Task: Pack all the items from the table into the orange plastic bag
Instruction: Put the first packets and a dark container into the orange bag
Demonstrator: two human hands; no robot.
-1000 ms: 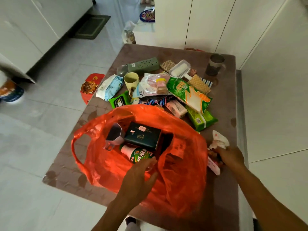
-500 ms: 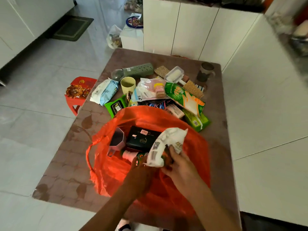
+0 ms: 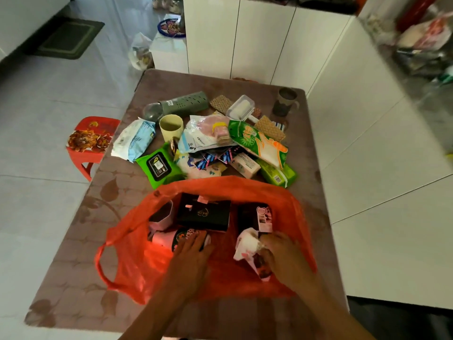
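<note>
The orange plastic bag [image 3: 137, 256] lies open on the brown table [image 3: 81, 241], close to me. Inside it sit a black box [image 3: 204, 214], a pink cup [image 3: 161, 217] and a pink tube [image 3: 169, 239]. My right hand [image 3: 282, 253] is inside the bag's right side, closed on a white and pink packet [image 3: 246, 244]. My left hand [image 3: 193, 251] rests flat on the bag's near edge over the pink tube, fingers spread. Behind the bag lies a pile of items: green wipes pack [image 3: 158, 165], yellow cup [image 3: 170, 127], grey bottle [image 3: 181, 105], green glove packet [image 3: 257, 143].
A brown mug [image 3: 285, 100] stands at the table's far right corner. A red stool [image 3: 92, 141] stands on the floor left of the table. White cabinets [image 3: 245, 35] rise behind the table, and a white counter [image 3: 367, 133] runs along its right edge.
My right hand carried the white packet from above the bag's middle down into its right side. My left hand slid down onto the pink tube. The view moved closer.
</note>
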